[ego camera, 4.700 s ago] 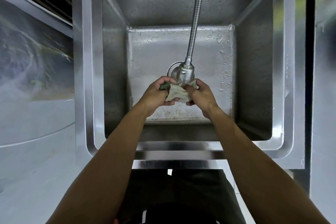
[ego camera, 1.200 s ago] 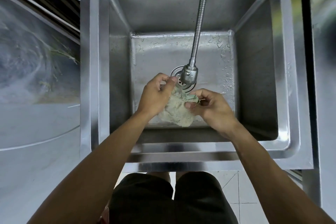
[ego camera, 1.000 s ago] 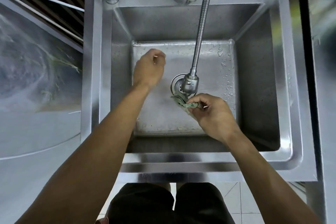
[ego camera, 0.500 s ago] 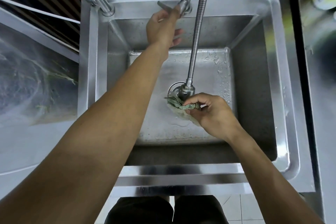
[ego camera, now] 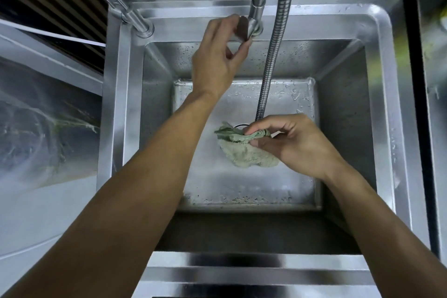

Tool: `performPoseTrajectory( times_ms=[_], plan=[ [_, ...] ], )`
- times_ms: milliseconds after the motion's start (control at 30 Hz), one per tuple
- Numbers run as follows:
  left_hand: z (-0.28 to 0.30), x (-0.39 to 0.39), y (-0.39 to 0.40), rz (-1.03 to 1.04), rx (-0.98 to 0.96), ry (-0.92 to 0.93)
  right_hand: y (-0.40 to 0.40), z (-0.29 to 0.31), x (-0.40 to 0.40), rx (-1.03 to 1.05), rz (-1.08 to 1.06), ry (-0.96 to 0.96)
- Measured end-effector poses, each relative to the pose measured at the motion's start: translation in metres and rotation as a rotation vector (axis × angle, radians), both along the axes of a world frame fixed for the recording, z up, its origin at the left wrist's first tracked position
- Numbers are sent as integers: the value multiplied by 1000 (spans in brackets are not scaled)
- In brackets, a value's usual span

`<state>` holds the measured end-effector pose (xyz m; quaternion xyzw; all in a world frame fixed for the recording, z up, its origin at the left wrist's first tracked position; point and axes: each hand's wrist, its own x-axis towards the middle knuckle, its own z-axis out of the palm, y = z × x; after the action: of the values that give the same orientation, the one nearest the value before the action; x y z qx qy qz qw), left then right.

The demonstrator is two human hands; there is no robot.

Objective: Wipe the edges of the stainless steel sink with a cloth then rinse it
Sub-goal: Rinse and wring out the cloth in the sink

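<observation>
From the head camera, the left hand (ego camera: pixel 217 60) reaches up to the back rim of the stainless steel sink (ego camera: pixel 377 31), its thumb and fingertips curled round the tap lever (ego camera: pixel 243 30) at the foot of the faucet post (ego camera: pixel 260 0). The right hand (ego camera: pixel 292 145) is low over the basin, well below and to the right of the left one, pinching a bunched cloth (ego camera: pixel 244 152) between thumb and fingers. The cloth's green folded edge lies in the pinch and sticks out to the left of the fingertips; its paler body hangs beneath them above the wet basin floor. Just above the right hand's knuckles a ribbed flexible metal hose (ego camera: pixel 273 55) comes down from the top of the frame, its lower end hidden behind the fingers. A sliver of the drain ring (ego camera: pixel 240 125) shows beside the cloth, left of the right index finger. A metal pipe (ego camera: pixel 125 11) meets the sink's rim far left of the left hand
</observation>
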<state>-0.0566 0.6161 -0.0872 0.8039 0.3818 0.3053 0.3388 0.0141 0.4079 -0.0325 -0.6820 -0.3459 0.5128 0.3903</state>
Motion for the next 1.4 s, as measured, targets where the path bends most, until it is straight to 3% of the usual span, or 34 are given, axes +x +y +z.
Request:
performPoseTrajectory(
  times_ms=[67,133,300,533,733,833,933,1100,1167,1267,1300,1400],
  plan=[
    [2,-4,4,-15,115,93,6,1,7,55,-16,6],
    [7,-6,2,-10,65,135,12,1,13,109,-55,8],
    [27,-33,-34,-24,-628,-78,22,4,24,183,-172,110],
    [45,-79,-67,-359,-742,-92,16,8,33,188,-294,270],
    [56,-90,-62,-432,-920,31,0,6,28,150,-250,227],
    [55,-101,-66,-446,-971,88,-18,6,22,134,-120,260],
    [50,-110,-77,-392,-1022,125,-35,2,13,120,-42,167],
    [40,-112,-95,-328,-998,336,-54,-17,-20,216,-108,-117],
    [42,-117,-93,-329,-1120,219,-59,-19,-28,292,-184,-137],
    [48,-127,-82,-354,-1490,-48,-66,-14,-25,325,-297,-78],
    [47,-127,-82,-334,-1561,-42,-68,-12,-25,334,-303,-71],
    [34,-117,-88,-296,-1554,230,-69,-3,-30,385,-229,-107]
  ],
)
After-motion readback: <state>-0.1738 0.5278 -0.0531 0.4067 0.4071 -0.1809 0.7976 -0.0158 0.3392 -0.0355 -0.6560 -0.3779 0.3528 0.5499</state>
